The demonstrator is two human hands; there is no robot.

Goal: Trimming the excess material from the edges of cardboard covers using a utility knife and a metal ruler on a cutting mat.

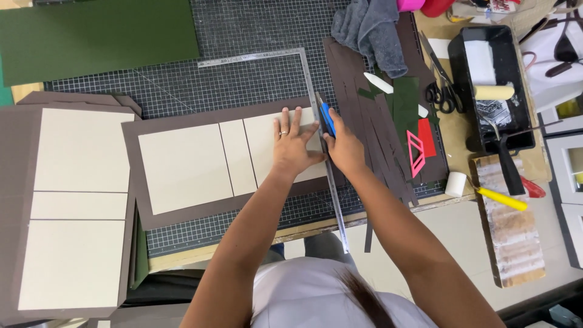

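The left hand (291, 147) lies flat, fingers spread apart, on the right-hand cream board (285, 155) of a brown sheet (182, 209), gripping nothing and pressing down just beside the long arm of a steel square ruler (316, 97). A ring shows on one finger. The right hand (345, 147) is closed around a blue-handled knife (327, 115), whose tip sits against the ruler's right edge at the sheet's right margin.

The brown sheet carries three cream boards side by side and rests on a dark gridded cutting mat (243, 36). The ruler's short arm runs along the sheet's upper edge; its long arm reaches past the mat's near edge.

To the right of the ruler lie brown paper strips (370, 121), a pink plastic frame (416, 153), scissors (442, 91) and a grey cloth (373, 30). Further right stands a black paint tray (522, 109) with a roller (493, 92). A stack of similar brown-and-cream covers (73, 206) lies at the left, with a green sheet (97, 36) above it.
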